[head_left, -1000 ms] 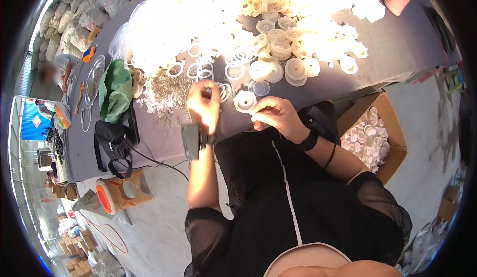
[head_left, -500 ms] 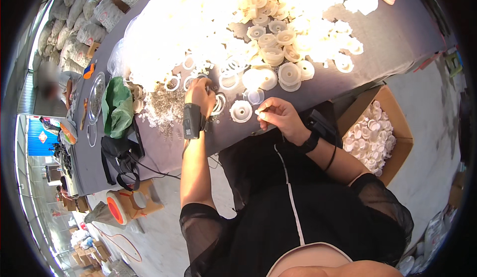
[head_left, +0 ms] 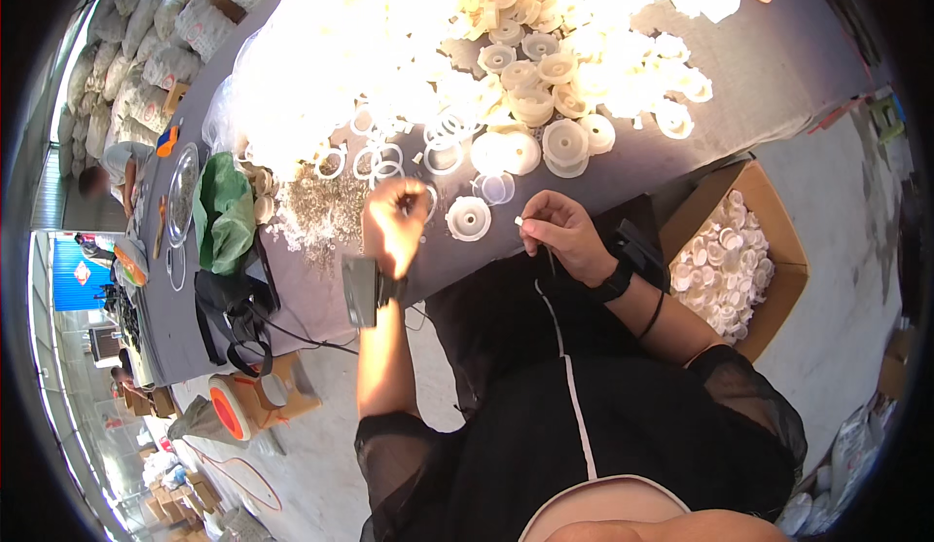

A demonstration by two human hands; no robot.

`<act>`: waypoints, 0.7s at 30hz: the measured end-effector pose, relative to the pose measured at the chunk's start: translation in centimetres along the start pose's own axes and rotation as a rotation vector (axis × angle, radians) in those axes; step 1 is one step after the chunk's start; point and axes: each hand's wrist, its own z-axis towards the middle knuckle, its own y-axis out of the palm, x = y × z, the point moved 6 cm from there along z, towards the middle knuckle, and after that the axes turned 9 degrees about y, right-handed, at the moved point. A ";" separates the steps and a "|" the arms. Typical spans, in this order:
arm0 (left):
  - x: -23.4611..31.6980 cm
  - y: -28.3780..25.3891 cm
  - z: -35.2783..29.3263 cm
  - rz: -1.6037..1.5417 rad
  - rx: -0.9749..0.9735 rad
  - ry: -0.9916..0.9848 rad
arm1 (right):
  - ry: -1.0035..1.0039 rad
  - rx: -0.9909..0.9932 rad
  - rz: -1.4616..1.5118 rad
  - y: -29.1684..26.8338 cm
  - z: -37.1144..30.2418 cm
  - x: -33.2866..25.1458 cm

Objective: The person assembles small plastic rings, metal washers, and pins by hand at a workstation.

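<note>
My right hand (head_left: 564, 235) pinches a small white plastic piece (head_left: 520, 221) between thumb and fingertips, above the table's near edge. My left hand (head_left: 396, 221) hovers over the table to the left, its fingers curled in; what they hold, if anything, is hidden. Between the hands lies a round white plastic cap (head_left: 469, 219) with a hole in its centre. Just behind the cap is a clear thin disc (head_left: 497, 189). Several white rings (head_left: 444, 158) lie beyond my left hand. Beside that hand spreads a heap of tiny clear parts (head_left: 326, 201).
A big, glaring pile of white round plastic parts (head_left: 530, 104) covers the table's far side. A green bag (head_left: 224, 211) and black pouch (head_left: 226, 304) sit at left. A cardboard box (head_left: 778, 289) of white pieces stands at right. Another person (head_left: 122, 172) is far left.
My left hand has drawn back toward me from the rings, and more rings now show behind it. My right hand has shifted slightly right, still pinching the white piece.
</note>
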 end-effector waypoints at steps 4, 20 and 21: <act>1.7 1.2 -4.4 0.122 -0.062 -0.123 | 0.070 -0.102 -0.013 1.3 0.4 1.3; 6.3 1.3 -7.0 -0.251 0.202 0.091 | 0.157 -0.130 -0.120 4.4 1.1 2.3; 6.5 1.3 -7.1 -0.248 0.208 0.118 | 0.157 -0.131 -0.122 4.3 1.1 2.2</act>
